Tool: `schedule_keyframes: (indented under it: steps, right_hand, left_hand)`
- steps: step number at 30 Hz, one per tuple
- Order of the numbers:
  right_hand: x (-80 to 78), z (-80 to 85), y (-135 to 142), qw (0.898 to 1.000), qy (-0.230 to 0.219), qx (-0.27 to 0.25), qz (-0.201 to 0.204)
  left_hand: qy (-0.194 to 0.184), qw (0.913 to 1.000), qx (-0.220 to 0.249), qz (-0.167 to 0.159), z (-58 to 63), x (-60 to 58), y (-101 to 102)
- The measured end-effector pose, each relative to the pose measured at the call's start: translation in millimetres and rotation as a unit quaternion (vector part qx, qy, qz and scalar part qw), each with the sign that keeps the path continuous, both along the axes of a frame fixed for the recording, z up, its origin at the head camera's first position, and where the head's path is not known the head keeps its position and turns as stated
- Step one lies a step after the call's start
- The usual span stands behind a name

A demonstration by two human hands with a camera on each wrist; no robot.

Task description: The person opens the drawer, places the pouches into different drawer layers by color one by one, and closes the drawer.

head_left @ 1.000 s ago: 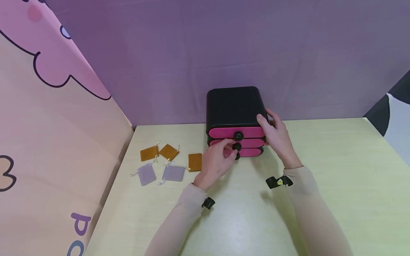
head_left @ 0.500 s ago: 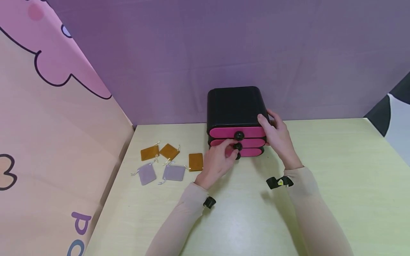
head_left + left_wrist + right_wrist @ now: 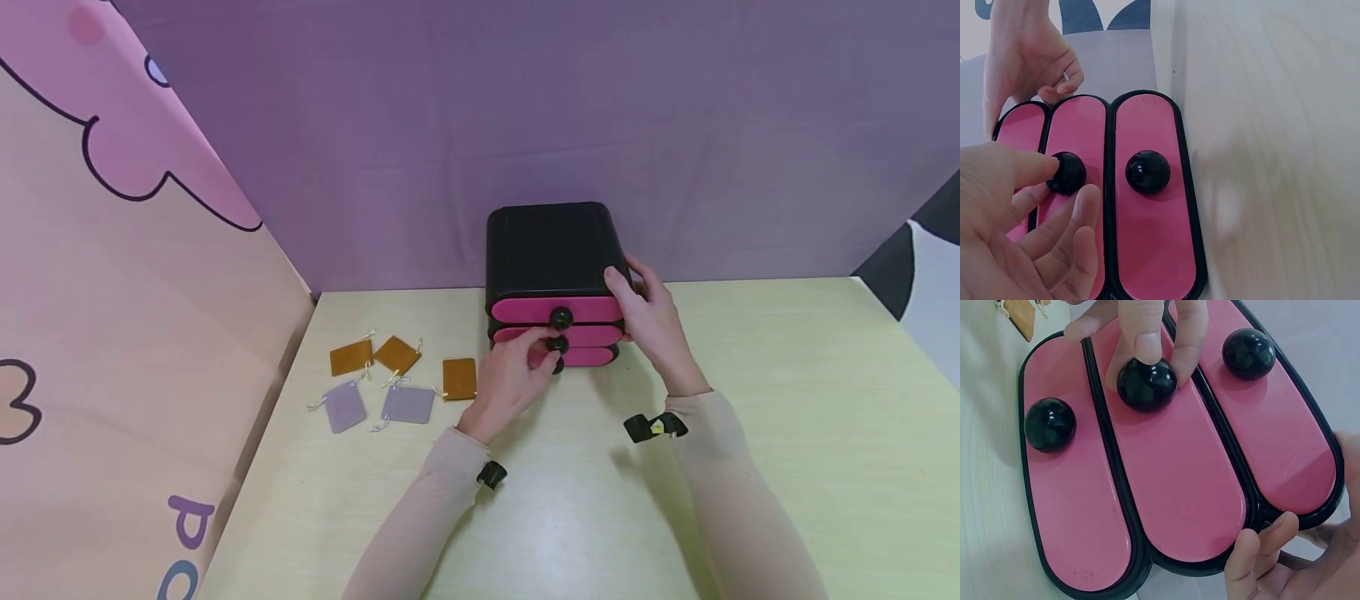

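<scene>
A black mini drawer cabinet (image 3: 555, 250) with three pink drawer fronts stands at the back of the table. My left hand (image 3: 506, 379) pinches the round black knob (image 3: 1147, 387) of the middle drawer (image 3: 1188, 481) between thumb and finger. All three fronts look flush with the frame. My right hand (image 3: 651, 321) grips the cabinet's right side, its thumb at the upper front edge; in the right wrist view some fingertips (image 3: 1282, 528) touch the side near the seam between drawers. The top knob (image 3: 1249, 354) and bottom knob (image 3: 1050, 425) are untouched.
Left of the cabinet lie three brown drawstring pouches (image 3: 459, 380) and two pale lilac ones (image 3: 407, 405) on the light wooden table (image 3: 570, 517). A purple backdrop (image 3: 420, 150) rises right behind the cabinet, and a printed panel (image 3: 135, 333) borders the left side.
</scene>
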State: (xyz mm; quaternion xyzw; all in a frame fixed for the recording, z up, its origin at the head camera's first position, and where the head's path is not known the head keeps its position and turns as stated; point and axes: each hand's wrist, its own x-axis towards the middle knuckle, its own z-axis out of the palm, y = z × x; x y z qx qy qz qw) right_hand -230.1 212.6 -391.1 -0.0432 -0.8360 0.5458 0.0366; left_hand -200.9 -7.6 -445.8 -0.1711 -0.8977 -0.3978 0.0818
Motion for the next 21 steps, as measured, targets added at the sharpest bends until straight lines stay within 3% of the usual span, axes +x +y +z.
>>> schedule_keyframes:
  steps: [21]
  right_hand:
    - [-0.5, -0.3, -1.3, 1.000, -0.001, 0.001, 0.001]
  left_hand:
    - [-0.018, 0.9998, -0.003, -0.011, 3.1, 8.8, -3.6]
